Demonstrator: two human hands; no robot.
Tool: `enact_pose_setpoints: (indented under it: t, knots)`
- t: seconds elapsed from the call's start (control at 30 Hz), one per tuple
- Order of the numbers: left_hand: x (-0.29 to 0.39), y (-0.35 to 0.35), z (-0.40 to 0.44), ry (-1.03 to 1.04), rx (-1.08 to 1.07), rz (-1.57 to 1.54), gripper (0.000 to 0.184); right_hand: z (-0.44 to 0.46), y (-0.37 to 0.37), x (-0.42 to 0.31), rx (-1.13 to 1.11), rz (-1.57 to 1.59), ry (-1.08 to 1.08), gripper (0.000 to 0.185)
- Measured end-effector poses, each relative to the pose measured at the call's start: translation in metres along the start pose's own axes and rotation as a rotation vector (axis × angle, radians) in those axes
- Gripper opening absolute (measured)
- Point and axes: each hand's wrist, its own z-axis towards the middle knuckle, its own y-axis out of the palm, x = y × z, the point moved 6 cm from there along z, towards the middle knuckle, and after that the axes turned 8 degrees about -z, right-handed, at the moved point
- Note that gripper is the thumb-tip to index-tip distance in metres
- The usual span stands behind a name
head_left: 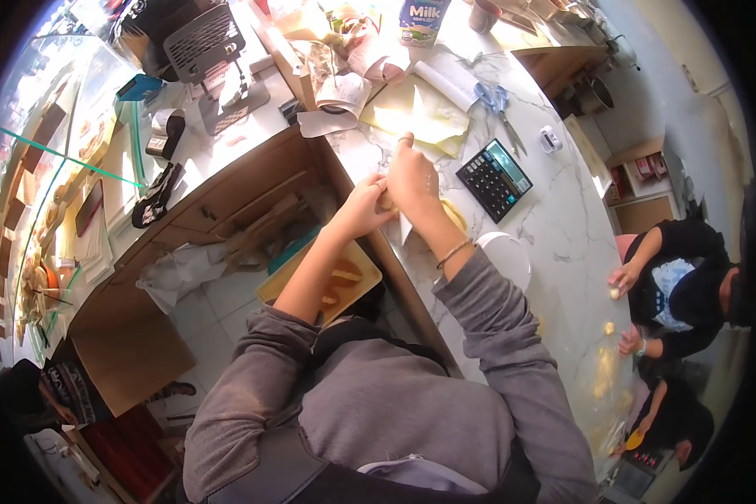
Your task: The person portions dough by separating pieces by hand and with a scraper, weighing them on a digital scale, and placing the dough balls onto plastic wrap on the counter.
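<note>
My left hand [364, 207] and my right hand [415, 178] meet over the near edge of the marble counter [563, 218]. The fingers of both are closed around something small and pale, mostly hidden between them. A bit of white shows under my right hand. Beside my right wrist a yellow rounded thing [454, 213] is partly covered by the arm. A white round container [508, 257] stands close to my right forearm. Just past my right hand lies a black calculator [494, 179]. A yellow sheet of paper [424, 118] is spread beyond both hands.
Blue-handled scissors [502, 113], a white roll [445, 86] and a milk carton [421, 21] are farther along the counter. Below my left forearm sits a yellow tray [365, 273]. Two people work at the right; one person's hand [622, 279] holds a small pale piece.
</note>
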Motion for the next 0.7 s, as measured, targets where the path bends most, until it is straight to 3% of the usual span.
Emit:
enact_pose_setpoints:
  t: [0.13, 0.17, 0.27, 0.3, 0.4, 0.43, 0.53, 0.57, 0.67, 0.7]
  knots:
    - [-0.007, 0.0, -0.001, 0.01, 0.147, 0.039, 0.039, 0.022, -0.003, 0.023, 0.062, 0.041, 0.033, 0.056]
    - [-0.005, -0.001, -0.003, 0.014, 0.192, -0.003, 0.027, 0.022, -0.007, 0.033, 0.079, 0.054, 0.05, 0.058]
    - [-0.025, 0.002, -0.011, -0.173, 0.181, -0.2, 0.028, 0.016, 0.0, 0.07, 0.19, 0.174, 0.042, 0.059]
    - [-0.02, -0.002, -0.015, -0.202, 0.23, -0.217, 0.018, 0.008, -0.004, 0.078, 0.233, 0.228, 0.027, 0.059]
    - [-0.025, 0.0, -0.02, -0.137, 0.433, -0.737, 0.012, -0.012, -0.012, 0.104, 0.356, 0.357, 0.046, 0.058]
    - [-0.019, 0.001, -0.023, -0.167, 0.438, -0.804, 0.018, -0.018, -0.015, 0.115, 0.426, 0.405, 0.031, 0.057]
    - [-0.005, 0.008, -0.027, -0.146, 0.383, -0.482, 0.029, -0.042, -0.036, 0.13, 0.478, 0.508, 0.038, 0.057]
    - [0.004, 0.01, -0.03, -0.095, 0.362, -0.239, 0.036, -0.045, -0.037, 0.14, 0.506, 0.525, 0.03, 0.056]
    - [0.013, 0.017, -0.036, -0.107, 0.364, -0.094, 0.035, -0.068, -0.056, 0.155, 0.549, 0.588, 0.006, 0.051]
    - [0.02, 0.02, -0.038, 0.024, 0.348, -0.124, 0.036, -0.077, -0.064, 0.159, 0.55, 0.603, 0.009, 0.05]
